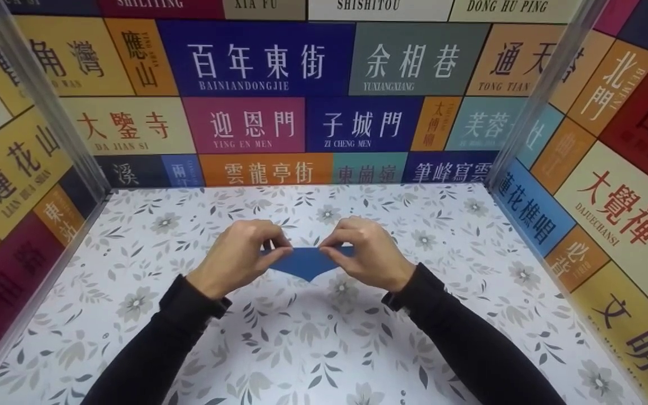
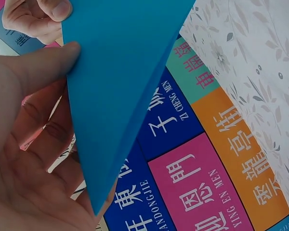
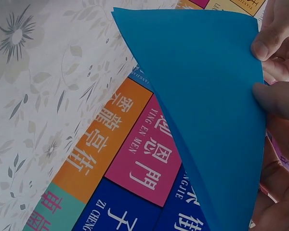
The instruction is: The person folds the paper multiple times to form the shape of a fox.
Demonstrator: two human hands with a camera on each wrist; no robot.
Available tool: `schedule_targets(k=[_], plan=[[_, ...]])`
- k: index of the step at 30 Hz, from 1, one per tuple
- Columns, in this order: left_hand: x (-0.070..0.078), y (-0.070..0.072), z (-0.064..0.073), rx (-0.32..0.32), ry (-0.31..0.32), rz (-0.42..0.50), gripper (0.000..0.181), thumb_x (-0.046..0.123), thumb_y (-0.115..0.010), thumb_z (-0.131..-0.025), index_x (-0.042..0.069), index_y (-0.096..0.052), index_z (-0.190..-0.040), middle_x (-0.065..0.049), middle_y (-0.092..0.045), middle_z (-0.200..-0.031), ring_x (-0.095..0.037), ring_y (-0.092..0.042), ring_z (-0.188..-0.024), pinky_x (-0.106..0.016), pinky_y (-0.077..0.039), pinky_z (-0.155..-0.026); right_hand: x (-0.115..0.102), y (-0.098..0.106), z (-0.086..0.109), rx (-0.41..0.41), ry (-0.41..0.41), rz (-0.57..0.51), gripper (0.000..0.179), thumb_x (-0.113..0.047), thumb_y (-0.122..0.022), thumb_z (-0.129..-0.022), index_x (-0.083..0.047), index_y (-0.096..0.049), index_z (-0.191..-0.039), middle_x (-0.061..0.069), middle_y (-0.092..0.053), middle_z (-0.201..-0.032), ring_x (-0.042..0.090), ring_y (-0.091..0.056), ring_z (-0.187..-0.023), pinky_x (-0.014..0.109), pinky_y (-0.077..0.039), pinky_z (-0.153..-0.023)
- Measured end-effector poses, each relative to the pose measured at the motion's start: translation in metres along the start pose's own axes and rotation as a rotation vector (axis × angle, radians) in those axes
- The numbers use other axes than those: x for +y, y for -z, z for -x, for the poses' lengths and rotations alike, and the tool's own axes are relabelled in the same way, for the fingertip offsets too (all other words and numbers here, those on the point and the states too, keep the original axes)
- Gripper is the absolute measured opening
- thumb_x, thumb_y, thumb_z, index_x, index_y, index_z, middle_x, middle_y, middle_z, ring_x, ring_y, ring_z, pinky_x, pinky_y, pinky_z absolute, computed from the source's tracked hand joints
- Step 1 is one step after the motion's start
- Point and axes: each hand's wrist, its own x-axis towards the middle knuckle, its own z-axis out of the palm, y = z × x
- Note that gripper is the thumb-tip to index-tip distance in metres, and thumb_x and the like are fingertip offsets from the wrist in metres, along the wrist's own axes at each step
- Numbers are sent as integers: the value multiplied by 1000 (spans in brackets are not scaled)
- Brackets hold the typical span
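Between both hands hangs a sheet of blue paper, folded into a triangle with its point facing down. My left hand pinches the straight top edge between thumb and fingers, left of the middle. On the other side my right hand pinches the same edge, a short gap away. The left wrist view shows the blue paper with one sharp corner over the left palm. Seen from the right wrist, two layers of the blue paper part slightly at the lower corner.
A white tabletop with grey flowers and leaves lies under the hands. Panels of coloured signs with Chinese lettering stand behind and at both sides. Clear strips run up the corners where the panels meet.
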Motion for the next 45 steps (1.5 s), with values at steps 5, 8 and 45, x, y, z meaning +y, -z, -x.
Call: schedule_targets(k=[5, 8, 45], plan=[[-6, 1, 5, 19, 12, 6, 5, 15, -92, -101, 18, -89, -100, 2, -86, -96, -10, -76, -84, -30, -66, -76, 5, 1, 4, 14, 3, -10, 2, -13, -90, -103, -14, -91, -105, 4, -83, -95, 20, -78, -89, 40, -66, -83], [-10, 4, 8, 36, 19, 0, 6, 14, -93, -100, 18, -89, -99, 2, -86, -95, -11, -76, -83, -31, -66, -76, 10, 5, 7, 26, -11, -10, 5, -10, -91, -102, -14, -91, -105, 4, -83, -95, 20, -79, -90, 40, -68, -86], [-37, 22, 30, 104, 129, -30, 11, 19, -92, -103, 14, -88, -111, -3, -87, -105, -20, -79, -88, -40, -67, -81, 31, 25, 26, 36, -92, 25, 9, -6, -91, -100, -13, -91, -105, 6, -83, -95, 18, -82, -90, 37, -71, -85]])
